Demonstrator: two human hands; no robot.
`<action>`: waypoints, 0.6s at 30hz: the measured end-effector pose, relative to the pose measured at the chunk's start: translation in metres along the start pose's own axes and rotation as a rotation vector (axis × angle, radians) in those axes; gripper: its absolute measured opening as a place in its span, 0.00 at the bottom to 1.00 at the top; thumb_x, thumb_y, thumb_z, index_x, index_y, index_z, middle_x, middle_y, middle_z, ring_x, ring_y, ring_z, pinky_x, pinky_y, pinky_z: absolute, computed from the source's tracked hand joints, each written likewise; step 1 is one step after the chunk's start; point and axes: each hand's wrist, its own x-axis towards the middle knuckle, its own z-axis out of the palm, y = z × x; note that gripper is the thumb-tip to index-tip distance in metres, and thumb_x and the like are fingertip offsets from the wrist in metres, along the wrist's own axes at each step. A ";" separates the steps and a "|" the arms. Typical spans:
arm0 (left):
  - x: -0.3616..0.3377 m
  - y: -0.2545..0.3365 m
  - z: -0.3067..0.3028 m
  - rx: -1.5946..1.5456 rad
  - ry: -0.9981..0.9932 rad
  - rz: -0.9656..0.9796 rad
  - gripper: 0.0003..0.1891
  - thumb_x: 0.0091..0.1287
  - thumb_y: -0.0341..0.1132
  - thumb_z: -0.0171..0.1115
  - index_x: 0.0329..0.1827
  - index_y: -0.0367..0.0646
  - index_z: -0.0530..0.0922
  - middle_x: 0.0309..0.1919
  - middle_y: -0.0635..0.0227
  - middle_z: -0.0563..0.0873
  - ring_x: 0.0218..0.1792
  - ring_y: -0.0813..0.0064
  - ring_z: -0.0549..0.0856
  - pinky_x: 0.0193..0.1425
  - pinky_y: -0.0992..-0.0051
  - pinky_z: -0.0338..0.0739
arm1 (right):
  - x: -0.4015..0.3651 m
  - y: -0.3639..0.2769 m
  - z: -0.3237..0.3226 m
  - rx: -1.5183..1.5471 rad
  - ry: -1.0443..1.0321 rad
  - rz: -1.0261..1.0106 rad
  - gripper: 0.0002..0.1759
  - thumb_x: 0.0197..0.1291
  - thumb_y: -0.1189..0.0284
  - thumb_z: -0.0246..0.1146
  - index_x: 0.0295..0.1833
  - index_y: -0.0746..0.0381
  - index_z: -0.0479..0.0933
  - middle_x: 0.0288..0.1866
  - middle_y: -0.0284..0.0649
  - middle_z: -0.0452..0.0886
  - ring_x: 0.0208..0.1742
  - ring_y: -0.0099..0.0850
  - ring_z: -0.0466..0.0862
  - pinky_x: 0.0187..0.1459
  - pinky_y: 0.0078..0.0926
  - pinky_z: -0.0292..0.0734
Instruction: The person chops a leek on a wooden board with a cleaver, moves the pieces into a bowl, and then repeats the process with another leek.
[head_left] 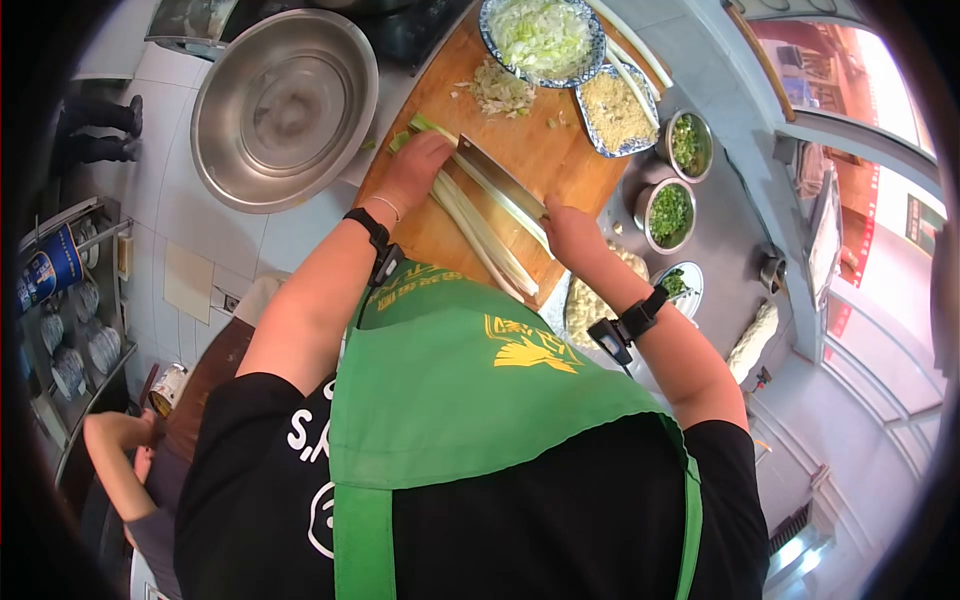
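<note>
On the wooden cutting board (575,175) lie long pale green stalks (478,232), side by side. My left hand (418,165) presses on their upper ends, fingers closed over them. My right hand (575,235) is wrapped round the handle of a cleaver (500,180), whose blade lies alongside one stalk. Chopped pale pieces (503,90) are heaped farther up the board, beside a patterned bowl (484,30) of shredded greens. A square patterned dish (622,150) holds minced yellowish bits.
A large steel basin (215,120) stands left of the board. Two metal bowls of chopped greens (686,143) (669,213) and a small white plate (692,300) are at the right. Another person's arm (115,465) shows at lower left; someone's legs (95,130) stand farther back.
</note>
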 end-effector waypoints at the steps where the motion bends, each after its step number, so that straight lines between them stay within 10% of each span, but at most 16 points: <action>1: 0.002 0.000 -0.001 0.002 -0.008 -0.001 0.11 0.62 0.25 0.60 0.47 0.43 0.82 0.50 0.62 0.85 0.57 0.58 0.83 0.60 0.63 0.81 | -0.007 0.006 0.001 -0.011 0.000 0.013 0.12 0.72 0.68 0.61 0.52 0.62 0.69 0.34 0.58 0.84 0.40 0.61 0.84 0.41 0.58 0.77; 18: 0.020 0.009 -0.009 0.049 -0.126 0.052 0.07 0.64 0.26 0.61 0.44 0.40 0.80 0.48 0.61 0.86 0.56 0.57 0.83 0.62 0.62 0.79 | -0.073 0.067 0.062 0.146 0.235 -0.050 0.08 0.73 0.67 0.61 0.49 0.58 0.71 0.35 0.50 0.83 0.35 0.54 0.85 0.34 0.50 0.79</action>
